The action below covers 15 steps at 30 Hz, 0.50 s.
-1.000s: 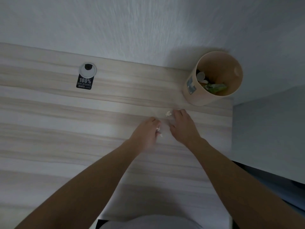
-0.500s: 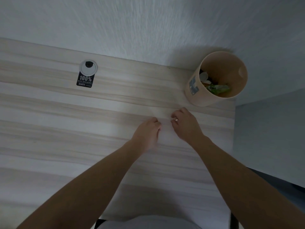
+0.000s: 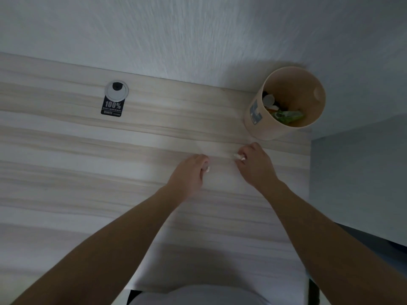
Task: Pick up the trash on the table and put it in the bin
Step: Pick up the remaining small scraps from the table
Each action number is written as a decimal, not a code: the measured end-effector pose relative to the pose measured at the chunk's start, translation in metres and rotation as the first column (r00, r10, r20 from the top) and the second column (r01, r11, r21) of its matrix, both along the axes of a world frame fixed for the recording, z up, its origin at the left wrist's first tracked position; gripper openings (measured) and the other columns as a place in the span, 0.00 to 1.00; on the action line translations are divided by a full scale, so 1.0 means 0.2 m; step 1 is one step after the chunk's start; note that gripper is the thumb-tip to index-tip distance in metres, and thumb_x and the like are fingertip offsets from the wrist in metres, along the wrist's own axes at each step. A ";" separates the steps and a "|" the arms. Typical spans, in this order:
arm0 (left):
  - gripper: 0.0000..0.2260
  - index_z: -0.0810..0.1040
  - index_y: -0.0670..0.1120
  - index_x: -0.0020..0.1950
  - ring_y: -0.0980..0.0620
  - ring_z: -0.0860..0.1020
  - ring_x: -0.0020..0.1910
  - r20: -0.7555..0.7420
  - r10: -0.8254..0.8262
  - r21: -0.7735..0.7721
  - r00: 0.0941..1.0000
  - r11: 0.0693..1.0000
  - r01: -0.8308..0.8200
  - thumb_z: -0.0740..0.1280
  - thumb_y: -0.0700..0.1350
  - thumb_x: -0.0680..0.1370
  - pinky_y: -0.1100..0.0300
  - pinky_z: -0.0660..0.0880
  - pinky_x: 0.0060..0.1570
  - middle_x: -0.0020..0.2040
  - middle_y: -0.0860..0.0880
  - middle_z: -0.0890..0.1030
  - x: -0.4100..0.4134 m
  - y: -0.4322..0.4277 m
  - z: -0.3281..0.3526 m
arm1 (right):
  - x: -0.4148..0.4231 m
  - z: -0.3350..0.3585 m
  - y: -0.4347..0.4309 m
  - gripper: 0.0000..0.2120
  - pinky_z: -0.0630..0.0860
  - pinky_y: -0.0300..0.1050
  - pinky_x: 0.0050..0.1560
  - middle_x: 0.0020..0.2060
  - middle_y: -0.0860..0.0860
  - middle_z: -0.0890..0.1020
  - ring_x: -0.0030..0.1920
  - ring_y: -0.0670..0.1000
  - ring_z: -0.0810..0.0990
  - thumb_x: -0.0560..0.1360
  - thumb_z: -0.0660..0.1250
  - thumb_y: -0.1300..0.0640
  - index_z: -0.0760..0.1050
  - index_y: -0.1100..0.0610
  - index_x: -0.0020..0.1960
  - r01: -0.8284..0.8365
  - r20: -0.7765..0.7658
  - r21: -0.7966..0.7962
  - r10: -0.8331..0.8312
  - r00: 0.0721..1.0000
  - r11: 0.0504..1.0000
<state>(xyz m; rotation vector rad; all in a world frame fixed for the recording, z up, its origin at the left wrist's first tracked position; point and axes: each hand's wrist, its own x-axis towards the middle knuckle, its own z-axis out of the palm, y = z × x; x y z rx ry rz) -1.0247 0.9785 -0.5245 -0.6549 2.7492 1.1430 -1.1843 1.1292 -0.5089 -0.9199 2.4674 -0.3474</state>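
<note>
Right hand fingers pinch a small white paper scrap just below the round beige bin, presumably for disposal. Left hand fingers curl around another white scrap over the pale wood-grain surface.

The worktop is pale wood laminate, streaked in beige and grey-white bands. The bin is beige with a blue-grey label; green and white wrappers lie inside. A silver cable grommet sits above a black tag printed white "100%". The wall is textured white.
</note>
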 end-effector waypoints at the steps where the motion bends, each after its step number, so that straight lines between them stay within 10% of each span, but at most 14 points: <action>1: 0.12 0.76 0.44 0.51 0.41 0.78 0.45 0.004 0.002 0.001 1.000 1.000 -0.002 0.63 0.34 0.70 0.52 0.76 0.45 0.48 0.44 0.80 0.01 -0.01 0.00 | 0.00 0.00 -0.01 0.09 0.70 0.45 0.47 0.52 0.55 0.74 0.47 0.57 0.76 0.75 0.67 0.56 0.77 0.59 0.53 0.011 0.004 -0.002 -0.011 1.000 1.000; 15: 0.10 0.79 0.43 0.51 0.39 0.78 0.45 0.068 -0.135 -0.065 0.989 0.988 0.139 0.66 0.37 0.71 0.48 0.77 0.44 0.49 0.42 0.77 -0.03 0.00 0.02 | 0.03 -0.02 -0.03 0.06 0.71 0.48 0.47 0.48 0.56 0.75 0.45 0.57 0.76 0.76 0.64 0.57 0.76 0.60 0.46 0.028 0.015 -0.001 -0.028 0.999 1.000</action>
